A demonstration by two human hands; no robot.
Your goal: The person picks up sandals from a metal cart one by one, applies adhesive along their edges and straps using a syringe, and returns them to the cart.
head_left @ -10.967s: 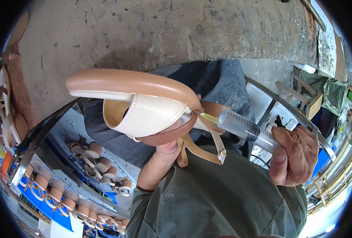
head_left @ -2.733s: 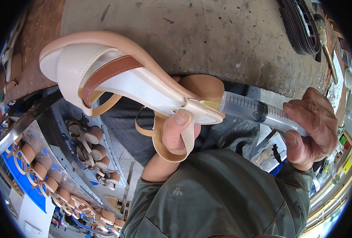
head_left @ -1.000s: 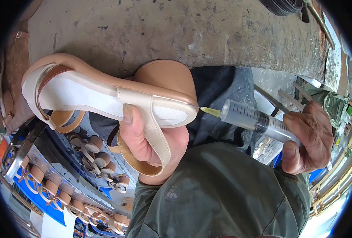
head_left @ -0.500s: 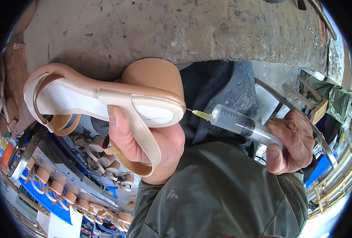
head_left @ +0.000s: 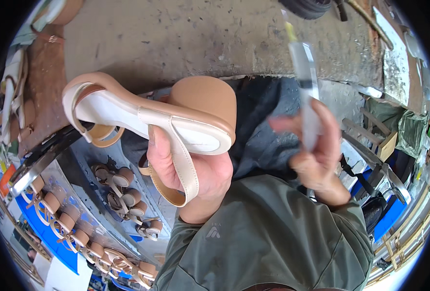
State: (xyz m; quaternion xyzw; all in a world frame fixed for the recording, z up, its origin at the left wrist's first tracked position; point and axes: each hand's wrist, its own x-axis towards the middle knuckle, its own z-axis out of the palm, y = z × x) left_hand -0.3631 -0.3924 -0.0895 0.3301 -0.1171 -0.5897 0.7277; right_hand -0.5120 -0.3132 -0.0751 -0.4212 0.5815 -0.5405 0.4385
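Observation:
A beige strappy sandal [head_left: 127,107] with a thick tan block heel [head_left: 204,97] lies on its side in the air, toe to the left. My left hand [head_left: 190,167] is wrapped round its back part, thumb on the insole beside the ankle strap [head_left: 188,179]. Right of the heel, apart from the sandal, my right hand [head_left: 317,150] grips a clear syringe [head_left: 303,65], smeared by motion. The syringe stands nearly upright, its yellow needle hub [head_left: 290,32] pointing to the far side over the worktable.
A stained worktable [head_left: 200,39] spans the far side, with a dark round object [head_left: 311,7] on it. Several similar sandals [head_left: 122,194] sit on a shelf at lower left, and more stand in a row [head_left: 64,223] further left. At right are a wooden frame [head_left: 372,126] and green sheeting [head_left: 406,131].
The needle has left the sandal's heel edge. My right hand has swung the syringe up and away, from level to nearly upright. In view, the sandal has shifted slightly right.

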